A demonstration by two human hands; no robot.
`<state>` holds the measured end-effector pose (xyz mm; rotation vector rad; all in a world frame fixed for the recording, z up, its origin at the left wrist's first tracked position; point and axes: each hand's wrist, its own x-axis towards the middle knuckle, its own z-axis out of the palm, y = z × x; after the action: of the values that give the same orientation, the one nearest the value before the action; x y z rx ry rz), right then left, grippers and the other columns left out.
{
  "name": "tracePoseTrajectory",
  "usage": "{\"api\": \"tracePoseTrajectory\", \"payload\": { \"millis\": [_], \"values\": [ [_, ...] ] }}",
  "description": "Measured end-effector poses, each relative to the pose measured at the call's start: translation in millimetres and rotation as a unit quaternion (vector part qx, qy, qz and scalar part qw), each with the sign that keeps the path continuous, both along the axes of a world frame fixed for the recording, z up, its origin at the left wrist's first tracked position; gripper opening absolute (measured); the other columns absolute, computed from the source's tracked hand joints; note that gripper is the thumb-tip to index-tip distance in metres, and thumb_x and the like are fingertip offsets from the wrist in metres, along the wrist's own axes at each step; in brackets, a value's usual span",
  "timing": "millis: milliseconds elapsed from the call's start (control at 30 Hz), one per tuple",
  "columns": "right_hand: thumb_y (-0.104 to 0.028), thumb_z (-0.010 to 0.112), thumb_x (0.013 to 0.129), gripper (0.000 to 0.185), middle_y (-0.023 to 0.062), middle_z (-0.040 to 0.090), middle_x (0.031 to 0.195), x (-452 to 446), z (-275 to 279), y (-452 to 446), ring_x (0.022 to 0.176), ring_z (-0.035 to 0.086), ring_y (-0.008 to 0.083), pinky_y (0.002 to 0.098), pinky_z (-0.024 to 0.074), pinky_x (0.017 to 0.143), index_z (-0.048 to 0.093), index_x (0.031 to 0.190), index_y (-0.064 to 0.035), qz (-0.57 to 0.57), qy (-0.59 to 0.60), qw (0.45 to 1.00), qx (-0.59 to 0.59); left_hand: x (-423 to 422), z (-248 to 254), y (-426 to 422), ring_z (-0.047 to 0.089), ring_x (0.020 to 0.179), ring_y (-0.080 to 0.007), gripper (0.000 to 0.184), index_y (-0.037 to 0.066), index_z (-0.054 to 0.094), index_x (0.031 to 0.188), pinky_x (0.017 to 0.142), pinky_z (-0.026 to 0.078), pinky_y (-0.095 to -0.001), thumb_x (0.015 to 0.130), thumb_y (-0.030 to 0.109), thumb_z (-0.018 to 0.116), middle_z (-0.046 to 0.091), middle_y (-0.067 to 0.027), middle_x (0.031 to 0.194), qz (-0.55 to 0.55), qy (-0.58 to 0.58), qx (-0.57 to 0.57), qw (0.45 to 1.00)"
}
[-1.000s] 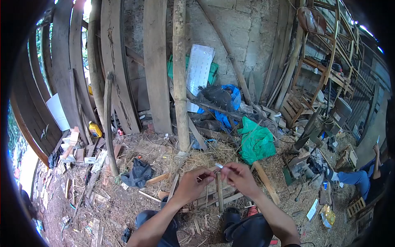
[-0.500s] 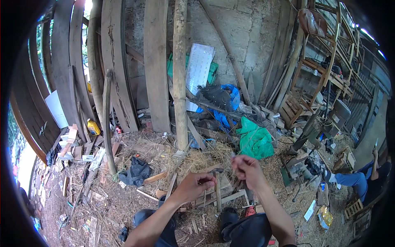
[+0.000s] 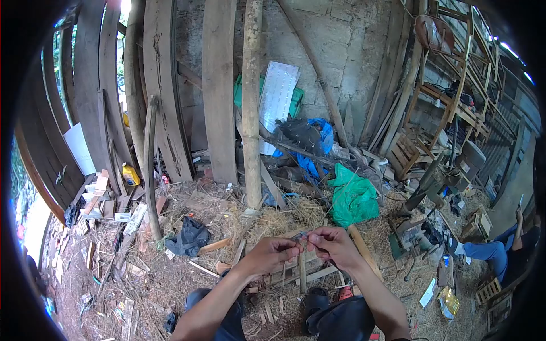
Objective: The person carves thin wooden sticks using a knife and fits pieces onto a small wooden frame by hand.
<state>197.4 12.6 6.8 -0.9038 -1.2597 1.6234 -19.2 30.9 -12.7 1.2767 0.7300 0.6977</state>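
Both of my hands are close together in front of my knees, their fingertips nearly touching. My left hand (image 3: 269, 256) is closed in a pinch. My right hand (image 3: 335, 248) is also pinched, facing it. Between the fingertips shows a small pale object (image 3: 300, 235), too small to name, and I cannot make out which hand grips it. Below the hands an upright wooden stick (image 3: 302, 274) stands by wooden pieces on the straw-covered ground.
A green plastic bag (image 3: 354, 196) lies ahead to the right, a black bag (image 3: 189, 236) to the left. A wooden pole (image 3: 252, 113) rises ahead. At the far right a person (image 3: 493, 250) sits near stacked wooden frames (image 3: 455, 102).
Half a second ago my hands were apart, with my right hand raised; now it has come back to meet my left. The view has shifted slightly.
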Motion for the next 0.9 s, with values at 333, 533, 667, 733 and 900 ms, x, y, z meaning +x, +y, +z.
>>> {"api": "tracePoseTrajectory", "payload": {
  "millis": [333,533,667,733,900],
  "values": [
    [-0.012,0.055,0.093,0.014,-0.0001,0.057,0.074,15,-7,13,0.050,0.036,0.0025,0.0178,0.0258,0.043,0.062,0.097,-0.0001,-0.197,-0.012,0.980,0.015,-4,5,-7,0.056,0.075,-0.0072,0.021,0.000,0.067,0.101,0.070,0.045,-0.0236,0.088,0.016,0.066,0.066,-0.0027,0.087,-0.007,0.106,0.114,0.988],
    [-0.015,0.054,0.095,0.018,-0.0027,0.053,0.073,17,-4,6,0.049,0.036,0.0032,0.0196,0.0259,0.043,0.062,0.099,0.0006,-0.202,0.013,0.979,0.008,-2,4,-9,0.057,0.077,-0.0069,0.018,0.003,0.067,0.102,0.072,0.045,-0.0238,0.088,0.014,0.064,0.068,-0.0021,0.088,0.027,0.183,0.166,0.969],
    [-0.017,0.055,0.095,0.021,-0.0015,0.055,0.072,-2,-4,0,0.051,0.037,0.0035,0.0192,0.0272,0.045,0.063,0.100,0.0020,-0.047,0.013,0.999,-0.021,-1,1,-6,0.056,0.076,-0.0066,0.019,0.002,0.067,0.102,0.071,0.045,-0.0236,0.088,0.014,0.064,0.066,-0.0012,0.086,0.009,0.128,0.172,0.977],
    [-0.015,0.055,0.095,0.020,-0.0001,0.058,0.075,6,-4,6,0.051,0.038,0.0035,0.0195,0.0273,0.045,0.063,0.098,0.0024,-0.067,0.003,0.997,-0.022,0,1,-3,0.055,0.076,-0.0067,0.019,0.002,0.067,0.102,0.071,0.045,-0.0236,0.088,0.014,0.064,0.066,-0.0011,0.086,0.000,0.104,0.131,0.986],
    [-0.015,0.056,0.094,0.020,0.0012,0.061,0.081,10,1,9,0.051,0.039,0.0031,0.0184,0.0272,0.044,0.063,0.096,0.0035,-0.097,-0.023,0.995,-0.015,-1,5,-3,0.055,0.076,-0.0069,0.019,0.000,0.067,0.101,0.071,0.045,-0.0236,0.088,0.014,0.065,0.066,-0.0013,0.087,-0.010,0.056,0.062,0.996]
  ]
}}
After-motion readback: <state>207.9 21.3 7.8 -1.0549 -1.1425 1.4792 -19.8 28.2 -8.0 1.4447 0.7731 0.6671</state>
